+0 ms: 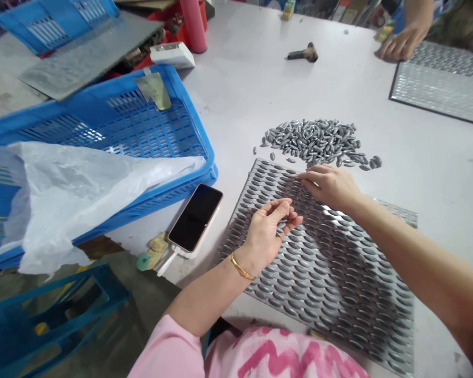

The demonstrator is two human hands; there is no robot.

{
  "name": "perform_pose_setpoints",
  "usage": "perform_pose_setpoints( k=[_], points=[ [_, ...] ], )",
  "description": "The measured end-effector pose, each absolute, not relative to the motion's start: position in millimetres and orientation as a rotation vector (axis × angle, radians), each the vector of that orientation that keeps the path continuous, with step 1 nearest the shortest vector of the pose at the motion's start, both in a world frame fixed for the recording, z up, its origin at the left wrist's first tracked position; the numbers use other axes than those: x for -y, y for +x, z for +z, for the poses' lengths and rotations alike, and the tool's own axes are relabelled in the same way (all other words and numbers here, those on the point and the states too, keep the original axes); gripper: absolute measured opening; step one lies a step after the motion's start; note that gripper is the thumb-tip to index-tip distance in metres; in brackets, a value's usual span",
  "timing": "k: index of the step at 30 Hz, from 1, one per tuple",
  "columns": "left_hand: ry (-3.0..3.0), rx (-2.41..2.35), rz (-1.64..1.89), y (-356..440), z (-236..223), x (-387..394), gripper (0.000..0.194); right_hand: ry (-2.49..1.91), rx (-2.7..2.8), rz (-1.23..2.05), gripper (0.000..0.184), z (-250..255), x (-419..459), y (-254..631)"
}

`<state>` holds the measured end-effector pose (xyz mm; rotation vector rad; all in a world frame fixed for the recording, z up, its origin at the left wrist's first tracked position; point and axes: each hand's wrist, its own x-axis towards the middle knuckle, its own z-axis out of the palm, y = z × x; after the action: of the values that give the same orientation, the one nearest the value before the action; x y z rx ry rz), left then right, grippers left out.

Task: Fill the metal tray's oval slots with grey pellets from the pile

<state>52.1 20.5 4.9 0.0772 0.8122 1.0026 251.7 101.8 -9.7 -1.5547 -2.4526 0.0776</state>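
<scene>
A tray-like panel (311,283) covered with rows of grey, oval, seed-shaped pieces lies on the table in front of me. Over its left upper part is my left hand (266,228), with thumb and forefinger pinched together; whatever lies between them is too small to make out. My right hand (331,186) is at the panel's far edge, its fingertips bent down close to the surface, and what they hold is hidden. Just beyond that edge a heap of loose grey oval pieces (315,139) is spread on the table.
A blue plastic basket (205,157) with white plastic sheeting (74,189) stands at left. Near it lies a phone (196,218) with a cable. A dark-handled brush (302,53) lies farther back. Another person's hand (405,42) rests by a second panel (441,89). A blue stool (59,320) stands below.
</scene>
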Motion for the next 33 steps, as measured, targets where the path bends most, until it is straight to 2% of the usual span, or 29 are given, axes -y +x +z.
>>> perform_pose_setpoints(
  k=[5, 13, 23, 26, 29, 33],
  points=[
    [0.082, -0.825, 1.021, 51, 9, -19, 0.018, -1.343, 2.074, 0.493, 0.016, 12, -45, 227],
    [0.139, -0.883, 1.004, 57, 6, -17, 0.018, -1.369, 2.008, 0.511, 0.020, 11, -21, 209],
    [0.060, -0.863, 0.917, 55, 16, -16, 0.011, -1.188, 2.172, 0.241, 0.026, 5, -25, 223],
    [-0.061, -0.811, 0.957, 46, 22, -25, 0.011, -1.346, 2.073, 0.142, 0.019, 1, -49, 237],
    [-0.196, -0.796, 1.073, 41, 23, -31, 0.007, -1.550, 2.070, 0.078, 0.023, -11, -81, 252],
    [-0.219, -0.836, 0.916, 46, 18, -27, 0.011, -1.580, 2.226, 0.047, 0.028, -32, -110, 261]
  ],
)
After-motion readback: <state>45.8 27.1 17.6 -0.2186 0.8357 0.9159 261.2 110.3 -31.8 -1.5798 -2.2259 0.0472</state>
